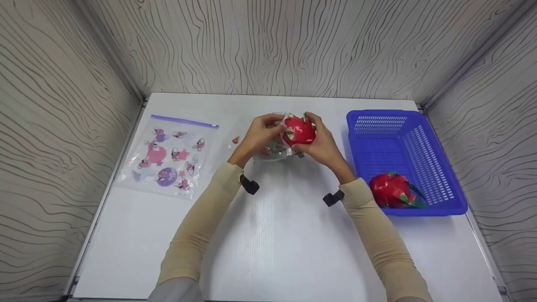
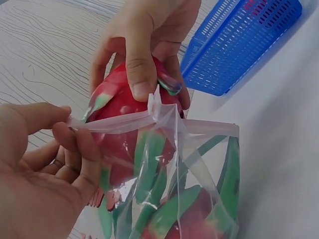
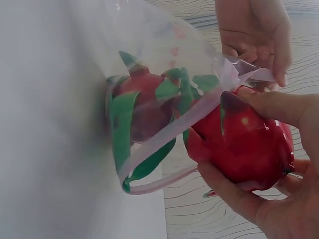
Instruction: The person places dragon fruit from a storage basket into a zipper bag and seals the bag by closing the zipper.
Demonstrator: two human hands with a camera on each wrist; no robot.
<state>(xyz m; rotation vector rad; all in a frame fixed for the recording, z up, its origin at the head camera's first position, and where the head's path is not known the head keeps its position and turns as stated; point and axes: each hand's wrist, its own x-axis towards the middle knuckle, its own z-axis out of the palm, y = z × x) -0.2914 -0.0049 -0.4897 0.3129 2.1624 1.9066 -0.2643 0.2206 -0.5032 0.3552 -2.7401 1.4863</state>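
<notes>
My right hand (image 1: 321,140) grips a red dragon fruit (image 1: 299,131) with green-tipped scales, its thumb and fingers spread round the sides. The fruit sits at the mouth of a clear zip bag (image 2: 199,149), partly inside it. My left hand (image 1: 262,136) pinches the bag's pale rim between thumb and fingers, seen at left in the left wrist view. A second dragon fruit (image 3: 142,107) with long green leaves lies within the bag, visible through the plastic in the right wrist view.
At right stands a blue perforated basket (image 1: 377,157) holding another dragon fruit (image 1: 392,191). On the left a printed zip bag (image 1: 168,157) with a purple slider lies flat on the white table (image 1: 268,251). Patterned panels (image 1: 268,50) enclose the back and sides.
</notes>
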